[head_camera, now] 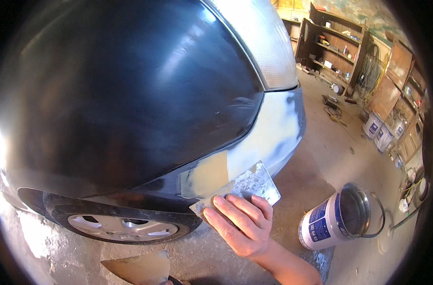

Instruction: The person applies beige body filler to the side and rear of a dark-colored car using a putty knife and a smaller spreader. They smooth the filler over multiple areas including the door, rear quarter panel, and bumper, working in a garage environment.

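My right hand (239, 224) grips a flat metal spreader (252, 183) smeared with filler, held at the lower part of the car's bumper (269, 131). Beside the blade, a beige filler patch (207, 172) covers the bumper's dark end near the wheel; further along, the bumper is sanded pale. At the bottom edge, my left hand (171, 282) is mostly cut off, with a fingertip showing at the dark handle of a wide putty knife (141, 267). Beige filler lies on that knife's blade. The black fender (131, 99) rises above both hands.
A white plastic bucket (319, 222) with dark contents stands on the concrete floor at the right. The car wheel (124, 226) is at lower left. Further back are wooden shelves (339, 46), coiled cables (371, 71), a tool with a cord (330, 101) and several paint buckets (373, 124).
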The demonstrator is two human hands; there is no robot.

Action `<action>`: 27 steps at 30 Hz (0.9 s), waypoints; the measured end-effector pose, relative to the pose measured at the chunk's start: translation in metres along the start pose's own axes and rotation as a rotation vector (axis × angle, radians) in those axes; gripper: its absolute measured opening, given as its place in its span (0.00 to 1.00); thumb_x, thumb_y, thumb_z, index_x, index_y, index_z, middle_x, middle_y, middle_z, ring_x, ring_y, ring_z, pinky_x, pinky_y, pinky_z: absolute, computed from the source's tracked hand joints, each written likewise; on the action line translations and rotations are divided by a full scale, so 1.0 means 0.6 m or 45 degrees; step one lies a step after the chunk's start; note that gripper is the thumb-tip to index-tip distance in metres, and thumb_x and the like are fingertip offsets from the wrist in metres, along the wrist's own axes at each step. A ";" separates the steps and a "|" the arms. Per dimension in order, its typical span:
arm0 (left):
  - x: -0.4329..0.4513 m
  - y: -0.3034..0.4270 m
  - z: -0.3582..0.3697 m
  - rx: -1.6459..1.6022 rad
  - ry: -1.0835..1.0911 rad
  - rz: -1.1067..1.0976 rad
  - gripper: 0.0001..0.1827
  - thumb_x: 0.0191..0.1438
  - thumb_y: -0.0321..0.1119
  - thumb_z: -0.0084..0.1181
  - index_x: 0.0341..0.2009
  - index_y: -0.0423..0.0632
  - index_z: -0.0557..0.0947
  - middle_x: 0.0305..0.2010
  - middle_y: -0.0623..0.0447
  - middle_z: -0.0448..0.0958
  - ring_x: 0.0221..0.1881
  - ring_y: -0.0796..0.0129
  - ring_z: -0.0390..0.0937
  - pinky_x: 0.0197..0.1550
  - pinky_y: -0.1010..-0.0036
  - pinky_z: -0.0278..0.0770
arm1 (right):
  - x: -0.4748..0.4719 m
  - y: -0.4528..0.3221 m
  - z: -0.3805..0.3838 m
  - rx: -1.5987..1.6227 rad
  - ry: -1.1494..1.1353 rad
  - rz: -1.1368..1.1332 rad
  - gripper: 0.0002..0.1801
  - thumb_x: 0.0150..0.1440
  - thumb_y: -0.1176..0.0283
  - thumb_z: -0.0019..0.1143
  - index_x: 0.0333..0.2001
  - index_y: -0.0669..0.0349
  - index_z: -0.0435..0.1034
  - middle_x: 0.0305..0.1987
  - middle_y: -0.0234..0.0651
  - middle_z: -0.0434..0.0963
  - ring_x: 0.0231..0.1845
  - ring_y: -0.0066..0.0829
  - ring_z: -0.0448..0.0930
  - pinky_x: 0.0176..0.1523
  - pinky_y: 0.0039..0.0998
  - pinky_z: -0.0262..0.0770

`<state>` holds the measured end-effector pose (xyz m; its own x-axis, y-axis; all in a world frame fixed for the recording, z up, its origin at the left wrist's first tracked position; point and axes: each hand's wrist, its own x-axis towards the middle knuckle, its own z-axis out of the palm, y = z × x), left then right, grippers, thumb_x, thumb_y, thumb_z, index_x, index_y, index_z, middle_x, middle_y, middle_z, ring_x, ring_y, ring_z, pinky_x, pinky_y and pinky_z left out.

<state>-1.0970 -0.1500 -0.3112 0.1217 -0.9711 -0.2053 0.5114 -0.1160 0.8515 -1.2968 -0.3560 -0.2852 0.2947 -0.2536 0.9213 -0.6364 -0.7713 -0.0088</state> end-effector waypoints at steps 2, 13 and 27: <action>0.004 0.003 0.009 0.000 -0.009 -0.011 0.19 0.58 0.43 0.61 0.26 0.45 0.70 0.24 0.52 0.66 0.24 0.69 0.65 0.22 0.76 0.60 | -0.006 0.012 -0.013 -0.039 -0.051 -0.051 0.15 0.53 0.70 0.71 0.47 0.48 0.84 0.50 0.26 0.86 0.49 0.23 0.81 0.64 0.32 0.65; 0.016 -0.002 0.007 0.035 0.030 -0.001 0.16 0.58 0.40 0.60 0.28 0.43 0.71 0.24 0.53 0.67 0.25 0.69 0.66 0.22 0.76 0.60 | 0.085 0.073 -0.014 -0.081 0.164 -0.043 0.18 0.51 0.73 0.70 0.48 0.50 0.83 0.50 0.30 0.84 0.50 0.27 0.82 0.67 0.35 0.65; 0.014 -0.021 -0.026 0.152 0.127 -0.025 0.18 0.57 0.43 0.58 0.24 0.45 0.69 0.22 0.53 0.65 0.23 0.69 0.64 0.21 0.75 0.59 | 0.020 0.068 0.010 -0.028 0.126 0.017 0.19 0.51 0.73 0.71 0.49 0.51 0.83 0.53 0.28 0.84 0.51 0.26 0.81 0.62 0.32 0.69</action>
<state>-1.0894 -0.1533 -0.3312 0.1999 -0.9434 -0.2646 0.4102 -0.1647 0.8970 -1.3151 -0.3943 -0.2769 0.2147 -0.2040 0.9552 -0.6555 -0.7551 -0.0139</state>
